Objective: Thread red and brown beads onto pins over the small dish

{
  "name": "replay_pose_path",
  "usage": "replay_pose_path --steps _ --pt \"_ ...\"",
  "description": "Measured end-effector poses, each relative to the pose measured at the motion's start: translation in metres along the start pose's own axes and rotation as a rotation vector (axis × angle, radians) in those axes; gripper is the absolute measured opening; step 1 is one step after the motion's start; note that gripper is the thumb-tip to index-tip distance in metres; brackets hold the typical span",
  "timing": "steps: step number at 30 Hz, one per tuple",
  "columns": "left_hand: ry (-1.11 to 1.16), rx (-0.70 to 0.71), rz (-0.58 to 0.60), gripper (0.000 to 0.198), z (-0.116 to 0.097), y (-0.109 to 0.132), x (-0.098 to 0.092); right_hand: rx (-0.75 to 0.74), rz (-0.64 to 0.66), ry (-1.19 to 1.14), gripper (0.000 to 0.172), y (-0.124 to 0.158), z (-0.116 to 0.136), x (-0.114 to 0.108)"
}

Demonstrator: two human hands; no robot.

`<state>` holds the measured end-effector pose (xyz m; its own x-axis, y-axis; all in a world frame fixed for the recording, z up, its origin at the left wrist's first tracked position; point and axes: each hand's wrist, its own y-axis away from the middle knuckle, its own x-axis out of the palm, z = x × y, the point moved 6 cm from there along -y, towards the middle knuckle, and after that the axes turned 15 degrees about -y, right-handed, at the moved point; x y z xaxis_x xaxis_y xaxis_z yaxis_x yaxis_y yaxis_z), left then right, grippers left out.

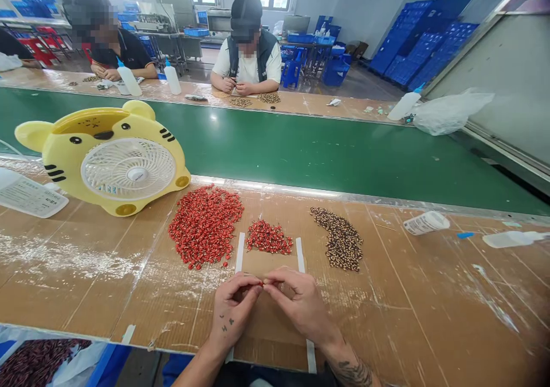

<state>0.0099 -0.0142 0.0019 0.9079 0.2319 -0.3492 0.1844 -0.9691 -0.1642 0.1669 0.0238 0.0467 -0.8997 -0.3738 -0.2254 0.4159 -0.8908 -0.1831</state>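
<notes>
One small red piece (262, 283) sits between both hands (234, 304) (301, 301), at their fingertips (258, 290).

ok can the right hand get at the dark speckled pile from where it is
Probably yes: the dark speckled pile lies ahead and to the right of the right hand, with nothing visible in the way, though its fingers meet those of the left hand.
</notes>
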Motion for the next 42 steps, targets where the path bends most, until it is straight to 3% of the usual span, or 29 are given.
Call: replay_pose_path --steps 4,7,10,13,16,18,22,25,30,42 --pt "-0.138 -0.008 0.038 0.011 -0.01 -0.019 -0.001 -0.078 -0.118 0.081 0.011 -0.007 -0.001 -0.042" --pt "-0.287 0.117 0.094 0.015 -0.027 -0.042 0.005 -0.107 -0.224 0.185 0.014 -0.014 -0.009 -0.073" --pt "-0.434 0.23 0.144 0.019 -0.042 -0.065 0.022 -0.19 -0.26 0.271 0.015 -0.014 -0.017 -0.084" --pt "-0.51 0.289 0.167 0.021 -0.048 -0.08 0.041 -0.251 -0.219 0.299 0.013 -0.01 -0.025 -0.08" --pt "-0.53 0.318 0.125 0.023 -0.045 -0.081 0.039 -0.271 -0.151 0.283 0.013 -0.006 -0.028 -0.076" --pt "-0.544 0.314 0.068 0.022 -0.038 -0.076 0.02 -0.262 -0.111 0.252 0.014 -0.006 -0.028 -0.077" --pt "-0.728 0.22 -0.004 0.019 -0.014 -0.054 -0.036 -0.179 -0.01 0.12 0.015 -0.007 -0.028 -0.071" --pt "-0.888 0.187 0.07 0.02 0.002 -0.036 -0.058 -0.09 0.064 0.047 0.015 -0.008 -0.029 -0.058" --pt "-0.941 0.214 0.099 0.024 0.011 -0.021 -0.05 -0.019 0.134 0.028 0.016 -0.007 -0.031 -0.04" --pt "-0.874 0.202 0.233 0.02 0.004 -0.024 -0.037 0.006 0.163 -0.002 0.021 -0.008 -0.033 -0.032"
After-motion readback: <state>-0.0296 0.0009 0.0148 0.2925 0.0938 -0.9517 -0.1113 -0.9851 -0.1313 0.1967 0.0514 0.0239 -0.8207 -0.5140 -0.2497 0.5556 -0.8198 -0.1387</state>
